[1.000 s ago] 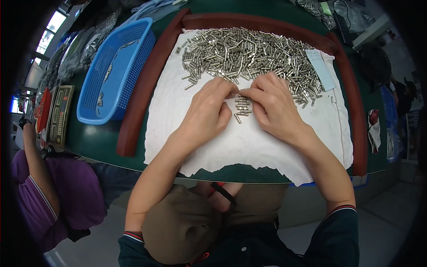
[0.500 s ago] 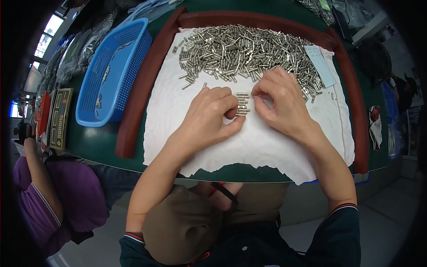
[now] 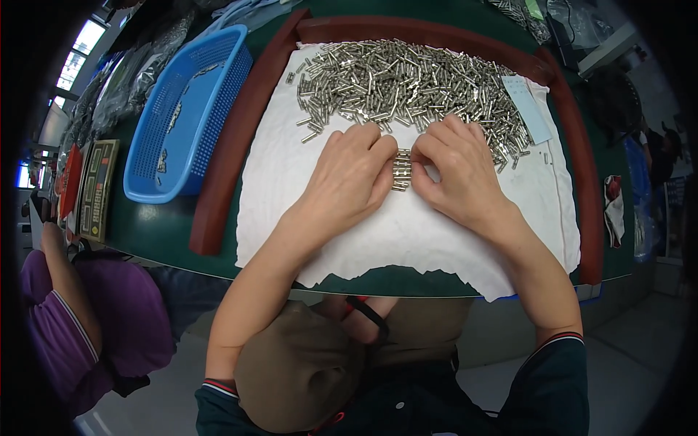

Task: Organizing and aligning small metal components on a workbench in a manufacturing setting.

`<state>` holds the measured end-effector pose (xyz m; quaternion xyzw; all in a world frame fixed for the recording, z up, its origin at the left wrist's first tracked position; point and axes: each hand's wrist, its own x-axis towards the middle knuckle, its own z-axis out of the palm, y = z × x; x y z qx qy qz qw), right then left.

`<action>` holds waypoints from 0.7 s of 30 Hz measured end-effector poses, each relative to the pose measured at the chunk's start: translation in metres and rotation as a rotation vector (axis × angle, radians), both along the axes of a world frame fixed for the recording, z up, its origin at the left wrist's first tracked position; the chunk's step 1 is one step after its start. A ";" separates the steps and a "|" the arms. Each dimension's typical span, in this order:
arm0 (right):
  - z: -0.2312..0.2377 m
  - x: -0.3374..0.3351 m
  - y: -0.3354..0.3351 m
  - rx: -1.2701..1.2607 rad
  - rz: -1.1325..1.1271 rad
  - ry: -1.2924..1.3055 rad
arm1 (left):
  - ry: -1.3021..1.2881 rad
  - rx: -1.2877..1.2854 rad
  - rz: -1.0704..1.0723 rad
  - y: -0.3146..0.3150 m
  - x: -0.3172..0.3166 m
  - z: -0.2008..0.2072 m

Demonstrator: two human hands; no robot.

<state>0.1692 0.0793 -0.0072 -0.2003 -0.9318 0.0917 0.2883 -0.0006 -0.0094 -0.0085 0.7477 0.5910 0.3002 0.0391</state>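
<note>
A short stack of shiny metal pins (image 3: 402, 171) lies side by side on the white cloth (image 3: 407, 232), between my two hands. My left hand (image 3: 349, 166) is curled against the left ends of the pins, with its thumb and fingers closed on them. From the other side my right hand (image 3: 459, 161) presses their right ends, its thumb and forefinger bent into a ring. The fingertips are partly hidden behind the knuckles. Just beyond both hands spreads a big heap of the same loose pins (image 3: 407, 80).
A dark red wooden frame (image 3: 236, 156) borders the cloth on three sides. Beyond its left bar stands a blue plastic basket (image 3: 149, 185) with a few pieces inside. A pale blue paper slip (image 3: 528, 109) lies at the heap's right. Another person in a purple shirt (image 3: 123, 312) sits at left.
My left hand has shifted forward and its thumb has drawn up beside the pins. My right hand has moved left to touch their right ends, and the pins now sit more evenly lined up.
</note>
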 end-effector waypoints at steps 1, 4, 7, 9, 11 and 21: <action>0.000 0.001 0.001 -0.025 0.003 -0.008 | -0.031 0.009 0.017 -0.001 -0.003 -0.001; 0.001 0.004 0.002 -0.020 -0.020 0.001 | -0.073 0.025 0.049 -0.005 -0.010 0.001; 0.000 0.005 0.004 0.021 -0.046 0.019 | -0.054 -0.045 -0.010 -0.009 -0.014 0.012; 0.000 0.006 0.004 0.032 -0.042 0.024 | -0.018 -0.120 -0.080 -0.011 -0.013 0.015; 0.003 0.007 0.003 -0.032 -0.002 -0.004 | -0.075 -0.115 -0.135 -0.011 -0.010 0.012; 0.003 0.007 0.002 -0.062 0.059 0.023 | -0.127 -0.073 -0.142 -0.008 -0.006 0.012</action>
